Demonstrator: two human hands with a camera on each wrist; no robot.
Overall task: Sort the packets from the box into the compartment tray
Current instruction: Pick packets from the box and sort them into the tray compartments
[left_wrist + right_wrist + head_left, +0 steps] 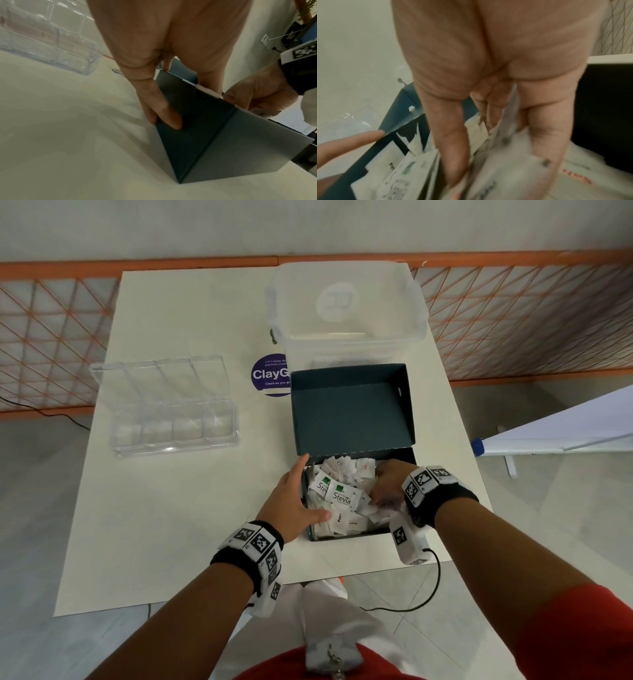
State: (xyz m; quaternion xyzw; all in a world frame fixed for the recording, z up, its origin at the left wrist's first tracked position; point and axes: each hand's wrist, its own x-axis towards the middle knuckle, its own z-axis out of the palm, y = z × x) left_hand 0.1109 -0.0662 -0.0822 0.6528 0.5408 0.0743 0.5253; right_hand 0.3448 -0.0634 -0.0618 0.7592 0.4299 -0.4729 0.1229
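At the box's (352, 440) near edge, left hand (294, 501) lies flat-fingered on its wall; right hand's (390, 484) fingers (452, 155) dig into packets (342, 498), grip unclear. Mixed kinds may lift together. Beyond-left, the tray (171, 412) waits.

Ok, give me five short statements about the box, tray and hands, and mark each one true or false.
1. The box is open, with packets inside. True.
2. The tray already holds several packets. False: its compartments look empty.
3. The left hand is at the box's left wall, its thumb on the outside. True.
4. The right hand hangs over the tray. False: it is down in the box among the packets.
5. The tray lies right of the box. False: it lies to the left, apart from it.
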